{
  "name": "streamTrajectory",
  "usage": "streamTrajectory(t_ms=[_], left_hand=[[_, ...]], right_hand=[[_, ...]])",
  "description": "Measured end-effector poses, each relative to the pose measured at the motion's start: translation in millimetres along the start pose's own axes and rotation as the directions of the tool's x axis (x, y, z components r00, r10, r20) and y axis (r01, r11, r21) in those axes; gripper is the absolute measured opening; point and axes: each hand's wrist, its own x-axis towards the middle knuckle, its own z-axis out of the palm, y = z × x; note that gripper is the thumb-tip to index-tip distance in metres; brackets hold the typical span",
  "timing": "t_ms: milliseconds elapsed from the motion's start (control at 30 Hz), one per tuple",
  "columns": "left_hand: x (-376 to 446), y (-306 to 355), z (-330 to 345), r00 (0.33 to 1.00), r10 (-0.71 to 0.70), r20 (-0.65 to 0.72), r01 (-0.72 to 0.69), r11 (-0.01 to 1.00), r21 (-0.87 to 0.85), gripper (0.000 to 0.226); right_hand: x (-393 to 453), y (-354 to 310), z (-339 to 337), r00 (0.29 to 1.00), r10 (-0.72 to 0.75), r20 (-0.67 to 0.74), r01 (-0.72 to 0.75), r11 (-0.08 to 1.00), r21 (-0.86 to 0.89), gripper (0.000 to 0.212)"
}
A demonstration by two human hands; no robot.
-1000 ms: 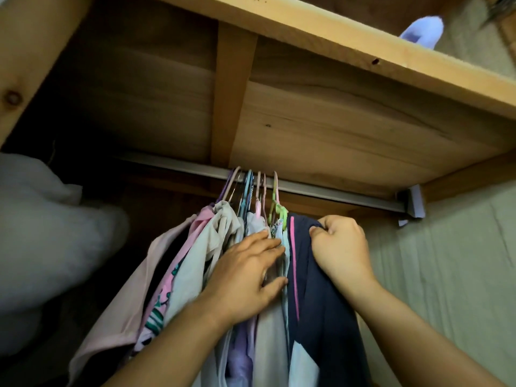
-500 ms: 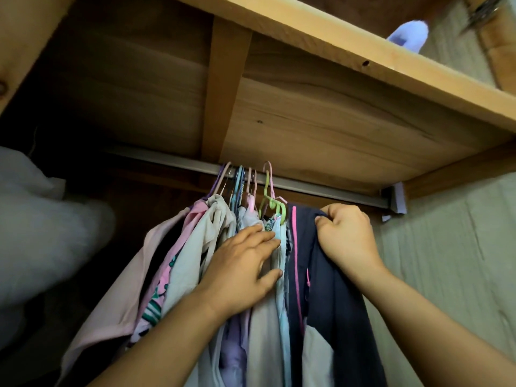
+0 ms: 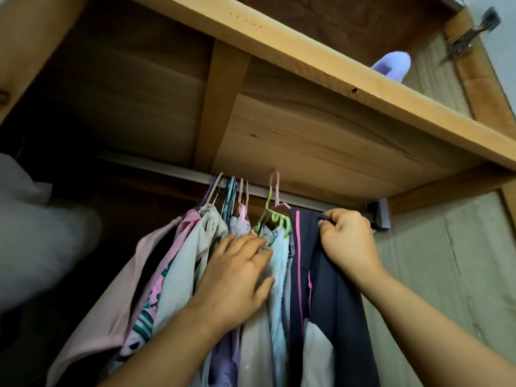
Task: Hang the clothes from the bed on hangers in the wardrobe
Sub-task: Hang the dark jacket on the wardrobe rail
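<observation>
A metal rail (image 3: 173, 170) runs under the wardrobe's wooden shelf (image 3: 321, 141). Several garments on coloured hangers crowd its middle. At the right end of the row hangs a navy garment (image 3: 329, 297) with pink piping, on a pink hanger (image 3: 275, 185) next to a green hanger (image 3: 275, 219). My right hand (image 3: 347, 237) grips the navy garment's top edge just below the rail. My left hand (image 3: 237, 277) presses with straight fingers against the pale hanging clothes (image 3: 184, 269), holding them to the left.
A white bundle (image 3: 36, 233) fills the dark left side of the wardrobe. The right wall (image 3: 446, 275) is close beside the navy garment. A light purple item (image 3: 393, 65) sits on the shelf above, near a door hinge (image 3: 469, 37).
The navy garment's hanger has shifted right along the rail, opening a gap from the other hangers. My right hand moved right with it. My left hand stays on the pale clothes.
</observation>
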Motion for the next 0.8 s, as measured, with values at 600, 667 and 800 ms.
streamTrajectory(t_ms=[600,667,800], left_hand=[[13,97,30,0.981,0.108,-0.164,-0.159,0.925,-0.345,0.040],[14,124,32,0.990,0.014,-0.142,-0.079,0.880,-0.469,0.043],[19,175,37,0.972,-0.220,0.084,0.222,0.736,-0.640,0.060]], right_hand=[[-117,88,-131,0.996,-0.089,-0.030,0.088,0.995,-0.039,0.019],[-140,92,-161,0.998,-0.062,0.007,0.062,0.997,-0.043,0.025],[-191,90,-218,0.997,-0.040,0.061,0.041,0.999,-0.015,0.027]])
